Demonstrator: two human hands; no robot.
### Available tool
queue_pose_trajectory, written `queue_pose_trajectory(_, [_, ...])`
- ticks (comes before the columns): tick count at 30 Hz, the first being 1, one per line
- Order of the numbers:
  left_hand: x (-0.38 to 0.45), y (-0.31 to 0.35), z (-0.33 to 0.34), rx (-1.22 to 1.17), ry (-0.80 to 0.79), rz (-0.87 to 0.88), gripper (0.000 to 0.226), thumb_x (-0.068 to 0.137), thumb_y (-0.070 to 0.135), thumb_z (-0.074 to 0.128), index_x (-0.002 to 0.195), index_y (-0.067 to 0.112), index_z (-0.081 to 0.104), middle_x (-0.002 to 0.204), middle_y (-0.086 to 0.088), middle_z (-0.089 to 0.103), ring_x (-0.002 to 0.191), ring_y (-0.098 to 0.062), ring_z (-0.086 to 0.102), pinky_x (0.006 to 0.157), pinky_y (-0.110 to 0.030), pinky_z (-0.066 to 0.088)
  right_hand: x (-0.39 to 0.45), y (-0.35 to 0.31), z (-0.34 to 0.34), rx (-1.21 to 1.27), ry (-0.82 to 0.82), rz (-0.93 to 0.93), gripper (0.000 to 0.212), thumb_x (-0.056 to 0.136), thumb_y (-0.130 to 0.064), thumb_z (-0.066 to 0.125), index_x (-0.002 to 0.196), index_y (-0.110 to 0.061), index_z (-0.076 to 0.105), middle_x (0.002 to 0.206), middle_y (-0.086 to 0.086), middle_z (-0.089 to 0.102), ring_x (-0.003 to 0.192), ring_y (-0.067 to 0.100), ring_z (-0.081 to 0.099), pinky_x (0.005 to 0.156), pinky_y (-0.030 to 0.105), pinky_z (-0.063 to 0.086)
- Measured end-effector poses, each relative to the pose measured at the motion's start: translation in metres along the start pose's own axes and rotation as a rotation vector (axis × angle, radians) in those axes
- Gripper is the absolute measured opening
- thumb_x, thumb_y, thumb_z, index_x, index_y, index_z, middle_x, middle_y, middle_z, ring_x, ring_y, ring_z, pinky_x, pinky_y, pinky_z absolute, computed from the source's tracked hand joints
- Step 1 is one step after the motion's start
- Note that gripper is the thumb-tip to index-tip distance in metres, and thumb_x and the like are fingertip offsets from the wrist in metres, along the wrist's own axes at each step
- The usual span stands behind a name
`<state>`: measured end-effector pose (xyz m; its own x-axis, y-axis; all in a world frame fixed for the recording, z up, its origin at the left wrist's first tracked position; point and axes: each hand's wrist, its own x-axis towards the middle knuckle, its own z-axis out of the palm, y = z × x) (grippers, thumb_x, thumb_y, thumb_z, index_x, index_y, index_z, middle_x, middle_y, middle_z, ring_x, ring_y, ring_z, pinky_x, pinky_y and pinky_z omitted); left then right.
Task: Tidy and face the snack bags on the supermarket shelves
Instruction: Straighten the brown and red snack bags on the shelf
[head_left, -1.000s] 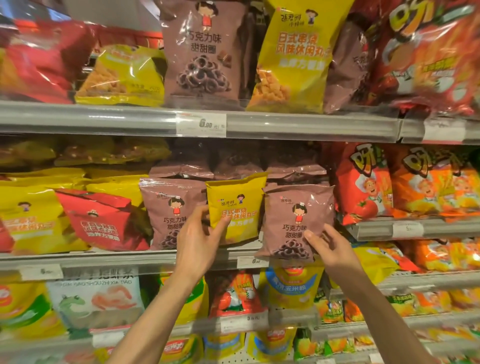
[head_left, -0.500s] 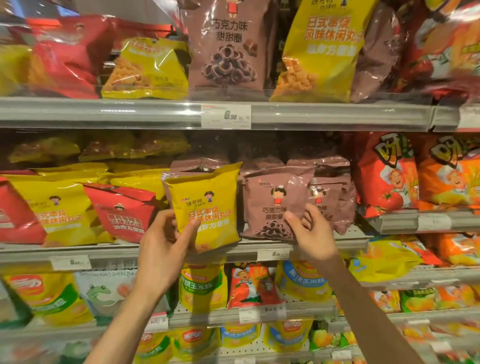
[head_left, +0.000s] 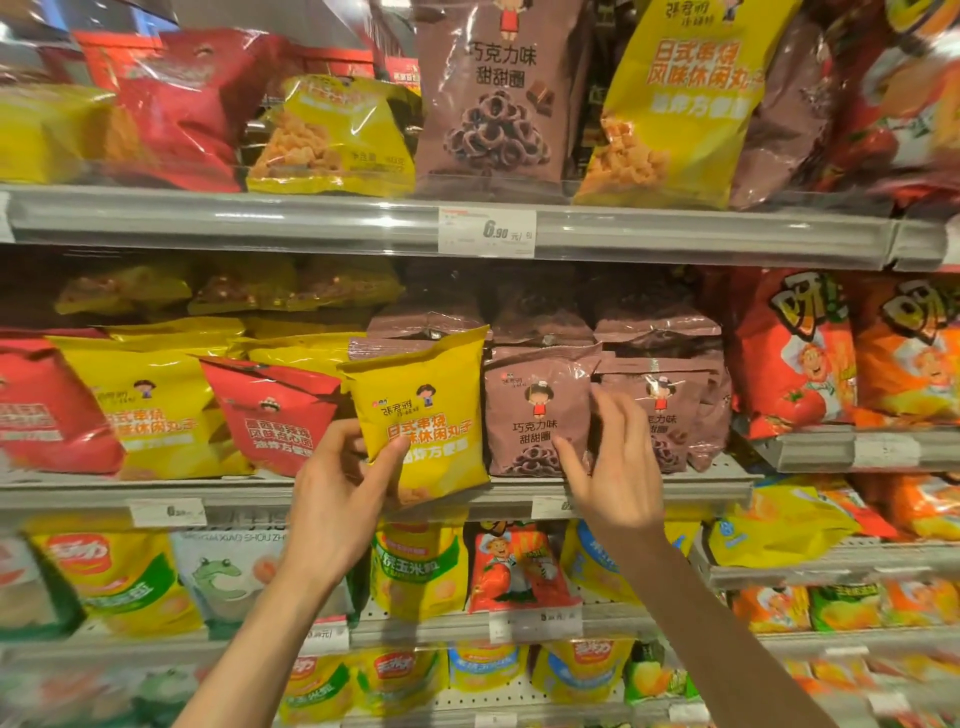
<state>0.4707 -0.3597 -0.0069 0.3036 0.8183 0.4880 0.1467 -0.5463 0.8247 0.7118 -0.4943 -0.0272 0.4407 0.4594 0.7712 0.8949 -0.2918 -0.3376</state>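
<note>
Our left hand (head_left: 340, 499) grips a small yellow snack bag (head_left: 423, 415) by its lower left corner, thumb across the front and fingers curled behind, holding it slightly tilted in front of the middle shelf (head_left: 249, 493), its bottom edge hanging just past the shelf lip. Our right hand (head_left: 615, 467) rests on a brown snack bag (head_left: 537, 410) standing just beside the yellow one, thumb on its lower front and fingers spread over its right edge, reaching across to a second brown bag (head_left: 670, 410) behind it; we cannot tell whether the fingers actually close round either bag. More brown bags are stacked behind these two.

Left of the held bag, a red bag (head_left: 270, 410) leans against a larger yellow bag (head_left: 145, 405), both on the same shelf. To the right stand red and orange tomato-print bags (head_left: 795, 353) on a slightly higher ledge. On the shelf above, a tall brown bag (head_left: 493, 93) stands between two yellow ones, over a price tag (head_left: 487, 232) reading 6.90. Below, yellow and green bags fill the lower shelves.
</note>
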Motion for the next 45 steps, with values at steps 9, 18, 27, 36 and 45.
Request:
queue_pose_trajectory(9, [0.001, 0.005, 0.002, -0.041, -0.042, -0.026, 0.024, 0.089, 0.048, 0.07, 0.1, 0.028, 0.062, 0.078, 0.011, 0.07, 0.063, -0.018, 0.07, 0.06, -0.051, 0.059, 0.015, 0.001, 0.008, -0.314, -0.314, -0.296, 0.077, 0.1, -0.048, 0.059, 0.163, -0.019, 0.026, 0.172, 0.013, 0.007, 0.16, 0.032, 0.004, 0.128, 0.049, 0.014])
queue_pose_trajectory(18, [-0.014, 0.006, 0.002, -0.101, -0.046, -0.071, 0.027, 0.085, 0.051, 0.072, 0.098, 0.028, 0.066, 0.074, 0.003, 0.069, 0.063, -0.019, 0.066, 0.056, -0.045, 0.059, 0.007, -0.01, -0.011, 0.042, -0.351, -0.142, 0.065, 0.102, -0.038, 0.059, 0.16, -0.027, 0.031, 0.173, -0.005, 0.001, 0.159, 0.011, -0.009, 0.127, 0.03, -0.009])
queue_pose_trajectory(27, [-0.061, 0.011, 0.0, -0.253, -0.06, -0.194, 0.024, 0.085, 0.037, 0.075, 0.101, 0.02, 0.068, 0.073, -0.007, 0.068, 0.067, -0.017, 0.072, 0.054, -0.028, 0.061, -0.031, -0.018, -0.037, 0.455, -0.396, 0.287, 0.03, 0.096, -0.033, 0.069, 0.125, -0.026, 0.063, 0.13, -0.005, 0.066, 0.116, 0.01, 0.065, 0.097, 0.029, 0.05])
queue_pose_trajectory(36, [-0.103, -0.025, -0.042, -0.222, 0.023, -0.308, 0.025, 0.087, 0.041, 0.079, 0.096, 0.02, 0.068, 0.071, -0.018, 0.055, 0.063, -0.034, 0.064, 0.061, -0.052, 0.064, -0.103, -0.033, -0.03, 0.673, -0.599, 0.556, 0.016, 0.1, -0.026, 0.064, 0.114, -0.031, 0.067, 0.101, -0.007, 0.076, 0.091, 0.009, 0.073, 0.083, 0.031, 0.059])
queue_pose_trajectory(45, [-0.087, -0.074, -0.119, -0.265, -0.013, -0.283, 0.031, 0.086, 0.034, 0.075, 0.092, 0.01, 0.057, 0.059, -0.004, 0.042, 0.053, -0.032, 0.061, 0.057, -0.037, 0.063, -0.142, -0.095, -0.023, 0.556, -0.447, 0.665, 0.017, 0.1, -0.023, 0.063, 0.105, -0.039, 0.067, 0.1, -0.011, 0.076, 0.085, 0.009, 0.075, 0.072, 0.029, 0.053])
